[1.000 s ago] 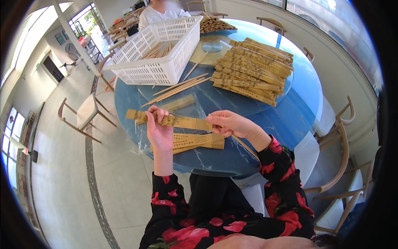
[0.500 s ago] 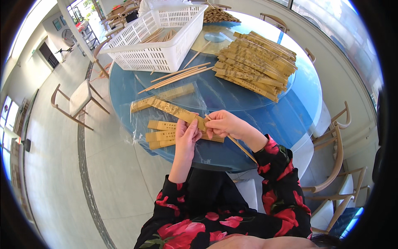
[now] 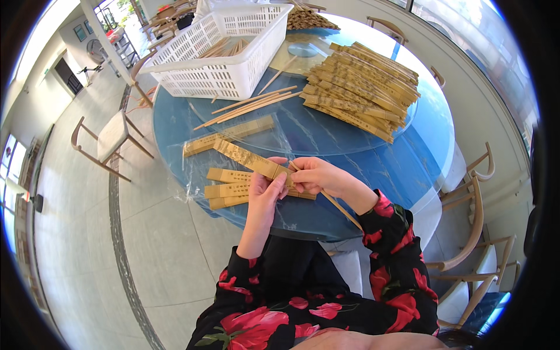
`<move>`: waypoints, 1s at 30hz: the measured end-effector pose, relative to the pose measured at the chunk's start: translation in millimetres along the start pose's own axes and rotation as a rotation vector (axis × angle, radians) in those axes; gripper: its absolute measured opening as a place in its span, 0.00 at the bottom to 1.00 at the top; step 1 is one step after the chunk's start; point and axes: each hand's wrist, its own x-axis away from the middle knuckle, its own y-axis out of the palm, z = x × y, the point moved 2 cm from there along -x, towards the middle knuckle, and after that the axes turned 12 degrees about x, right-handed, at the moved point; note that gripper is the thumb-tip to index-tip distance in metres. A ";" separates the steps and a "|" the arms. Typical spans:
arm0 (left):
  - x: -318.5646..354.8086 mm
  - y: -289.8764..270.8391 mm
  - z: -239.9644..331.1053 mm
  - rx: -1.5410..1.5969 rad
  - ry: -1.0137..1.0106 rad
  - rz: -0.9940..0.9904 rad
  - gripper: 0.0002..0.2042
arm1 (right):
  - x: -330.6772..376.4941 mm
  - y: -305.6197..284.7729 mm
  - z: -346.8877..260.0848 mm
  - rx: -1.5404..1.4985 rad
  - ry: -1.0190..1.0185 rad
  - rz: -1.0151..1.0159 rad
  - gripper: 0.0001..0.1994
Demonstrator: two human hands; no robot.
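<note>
My left hand [image 3: 265, 195] grips the near end of a tan paper chopstick sleeve [image 3: 245, 157], which slants up to the left over the round blue glass-topped table [image 3: 373, 169]. My right hand [image 3: 312, 175] pinches a thin wooden chopstick [image 3: 340, 209] at that same end of the sleeve; the stick trails down to the right past my wrist. Just under my hands lie three filled sleeves [image 3: 227, 188] in a loose stack on clear plastic film. Another long sleeve [image 3: 228, 135] lies farther off.
A white slotted plastic basket [image 3: 216, 58] holding chopsticks stands at the far left of the table. Loose chopsticks [image 3: 251, 106] lie before it. A large pile of sleeves [image 3: 364, 90] fills the far right. Wooden chairs [image 3: 108, 140] stand around the table.
My left hand slid from the sleeve's far left end to its near end, beside my right hand. The sleeve now tilts instead of lying level. The view has moved closer.
</note>
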 end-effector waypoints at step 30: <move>5.7 -13.6 -9.6 -0.024 0.008 -0.055 0.10 | -0.9 -1.1 6.0 0.086 0.003 0.004 0.10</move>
